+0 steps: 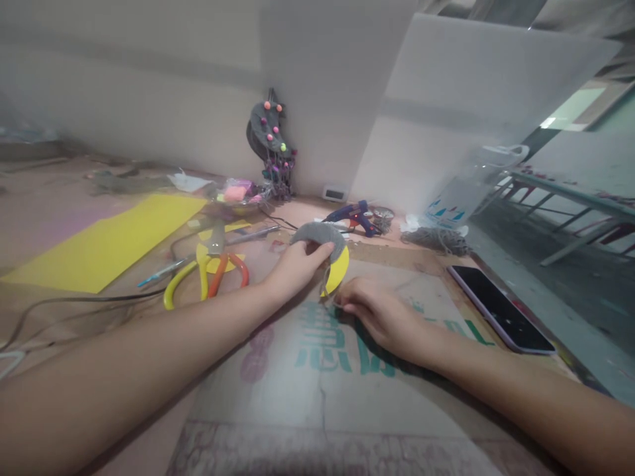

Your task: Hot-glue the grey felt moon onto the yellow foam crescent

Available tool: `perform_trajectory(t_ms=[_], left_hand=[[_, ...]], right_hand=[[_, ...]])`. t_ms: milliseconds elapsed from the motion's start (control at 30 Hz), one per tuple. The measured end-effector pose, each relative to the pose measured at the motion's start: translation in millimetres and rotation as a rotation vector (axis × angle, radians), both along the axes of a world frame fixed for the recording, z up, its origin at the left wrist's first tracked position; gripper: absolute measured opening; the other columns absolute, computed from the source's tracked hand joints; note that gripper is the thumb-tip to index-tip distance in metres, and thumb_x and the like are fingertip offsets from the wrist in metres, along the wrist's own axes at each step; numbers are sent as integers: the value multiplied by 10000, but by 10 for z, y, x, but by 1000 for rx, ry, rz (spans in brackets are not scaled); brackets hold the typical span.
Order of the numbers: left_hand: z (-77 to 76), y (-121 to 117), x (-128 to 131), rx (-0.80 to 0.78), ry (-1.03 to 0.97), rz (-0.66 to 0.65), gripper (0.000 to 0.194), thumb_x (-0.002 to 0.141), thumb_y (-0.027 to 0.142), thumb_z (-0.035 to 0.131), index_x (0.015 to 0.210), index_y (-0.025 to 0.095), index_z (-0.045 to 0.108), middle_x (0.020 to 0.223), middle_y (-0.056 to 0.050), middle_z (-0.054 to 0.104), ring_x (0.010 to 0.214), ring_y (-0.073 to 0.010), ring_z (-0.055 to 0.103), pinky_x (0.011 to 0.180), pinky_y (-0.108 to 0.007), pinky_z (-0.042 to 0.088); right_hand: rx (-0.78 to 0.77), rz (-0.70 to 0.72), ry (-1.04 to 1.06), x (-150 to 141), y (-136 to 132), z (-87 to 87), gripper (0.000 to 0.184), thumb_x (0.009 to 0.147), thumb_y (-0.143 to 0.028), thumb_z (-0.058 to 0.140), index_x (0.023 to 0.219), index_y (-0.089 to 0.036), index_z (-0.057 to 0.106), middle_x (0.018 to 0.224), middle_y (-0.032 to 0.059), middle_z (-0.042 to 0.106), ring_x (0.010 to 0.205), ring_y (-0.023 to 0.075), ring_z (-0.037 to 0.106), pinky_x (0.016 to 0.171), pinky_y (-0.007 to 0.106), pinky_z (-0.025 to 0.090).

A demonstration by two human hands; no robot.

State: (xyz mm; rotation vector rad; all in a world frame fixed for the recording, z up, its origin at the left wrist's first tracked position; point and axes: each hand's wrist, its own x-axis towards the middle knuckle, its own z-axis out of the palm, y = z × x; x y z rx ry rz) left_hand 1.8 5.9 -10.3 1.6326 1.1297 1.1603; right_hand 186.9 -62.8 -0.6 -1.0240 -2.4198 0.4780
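A yellow crescent [338,270], partly wrapped in grey yarn [317,233], is pinched between the thumb and fingers of my left hand [300,264]. The grey covers its upper part, and the lower tip is bare yellow. My right hand [370,307] is closed just below and to the right, with a strand of grey yarn [327,281] running from the crescent toward its fingertips. Both hands are over a printed cardboard sheet [297,403]. Left of my left hand lie scissors [216,281] with one yellow and one orange handle.
A blue glue gun [350,213] lies behind the hands. Yellow card [114,241] is at left, and a phone [499,307] at right. A grey crescent with pompoms [268,129] leans on the wall. A bundle of grey yarn [436,239] sits beside a plastic jug [466,182].
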Motion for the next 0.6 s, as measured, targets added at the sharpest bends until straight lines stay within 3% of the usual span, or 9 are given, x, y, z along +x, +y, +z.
perform_trajectory(t_ms=[100, 233, 367, 467, 600], left_hand=[[11, -8, -5, 14, 11, -35, 352, 828, 462, 530, 881, 150, 683, 901, -58, 730, 844, -189, 640, 767, -263, 465], [20, -19, -10, -23, 106, -22, 355, 815, 470, 549, 832, 146, 693, 789, -47, 715, 744, -182, 630, 709, -261, 461], [0, -9, -3, -42, 111, -6, 344, 815, 461, 554, 835, 150, 700, 730, -40, 700, 695, -173, 617, 681, -257, 457], [-33, 11, 2, -44, 63, -7, 348, 804, 470, 572, 864, 152, 699, 767, -42, 706, 698, -166, 613, 678, -253, 455], [-53, 14, 3, -54, 36, -1, 354, 802, 480, 574, 864, 153, 696, 800, -46, 712, 709, -164, 614, 680, -253, 458]], right_hand=[[-16, -126, 143, 8, 36, 154, 143, 969, -205, 353, 903, -211, 480, 734, 3, 586, 643, 131, 536, 622, 266, 438], [154, -231, 137, 77, 209, 306, 98, 926, -197, 436, 853, -204, 501, 799, 23, 600, 714, 146, 550, 651, 269, 428], [160, -393, 231, 270, 424, 108, 110, 919, -243, 462, 994, -204, 533, 858, 41, 640, 758, 174, 590, 701, 307, 451], [69, -410, 288, 384, 522, -58, 195, 918, -250, 459, 1099, -213, 522, 854, 33, 649, 769, 182, 609, 737, 335, 466], [125, -469, 392, 354, 513, -20, 188, 899, -273, 507, 1070, -221, 565, 1075, 66, 634, 987, 212, 586, 868, 383, 448]])
